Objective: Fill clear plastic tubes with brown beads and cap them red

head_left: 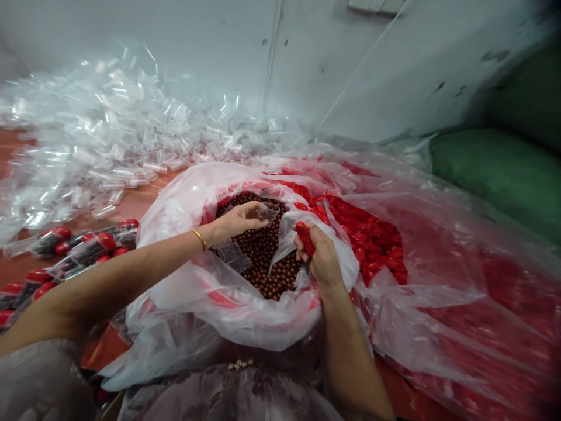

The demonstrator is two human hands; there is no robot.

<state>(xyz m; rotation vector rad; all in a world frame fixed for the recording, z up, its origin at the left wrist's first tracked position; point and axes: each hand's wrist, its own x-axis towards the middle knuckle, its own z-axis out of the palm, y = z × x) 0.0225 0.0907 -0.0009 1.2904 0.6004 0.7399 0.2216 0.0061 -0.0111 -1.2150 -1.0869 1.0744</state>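
Observation:
Over an open white plastic bag (170, 210) full of shiny brown balls (272, 280), my left hand (241, 221) pinches a clear plastic tube (270, 215). Its far end is hard to make out against the balls. At the bag's right side my right hand (323, 254) is closed around red plastic caps (302, 230); how many it holds is hidden by the fingers. Other clear tubes (234, 255) lie on the balls below my left wrist. Just to the right, a second clear bag holds many loose red caps (372, 234).
A big heap of clear tubes (109, 128) covers the back left of the red-brown surface (135, 204). At left lie several filled tubes with red caps (94, 245). A pale wall (219, 47) stands behind, and a green sack (491, 169) at right.

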